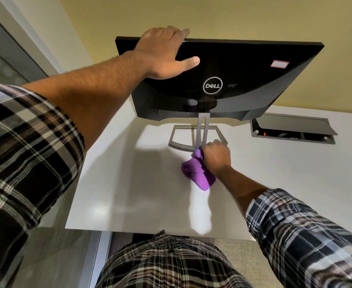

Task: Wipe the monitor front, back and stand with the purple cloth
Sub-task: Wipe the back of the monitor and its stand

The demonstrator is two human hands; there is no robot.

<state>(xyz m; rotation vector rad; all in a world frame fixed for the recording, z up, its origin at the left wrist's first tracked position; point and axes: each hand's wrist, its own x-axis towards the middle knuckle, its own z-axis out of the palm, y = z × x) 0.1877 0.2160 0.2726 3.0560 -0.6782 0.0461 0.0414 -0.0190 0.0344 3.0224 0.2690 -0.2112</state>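
Observation:
A black monitor (243,80) stands on a white desk with its glossy back and logo turned toward me; its screen side is hidden. My left hand (164,53) grips the monitor's top edge, fingers over the far side and thumb on the back. The silver stand (201,132) runs down from the panel to a rectangular frame base. My right hand (216,156) is closed on the bunched purple cloth (198,173) and presses it against the foot of the stand's neck, where it meets the base.
The white desk (139,183) ends at a front edge close to my body. A recessed cable box with an open grey lid (293,129) sits in the desk at the right. A yellow wall rises behind the monitor; a glass partition stands at the left.

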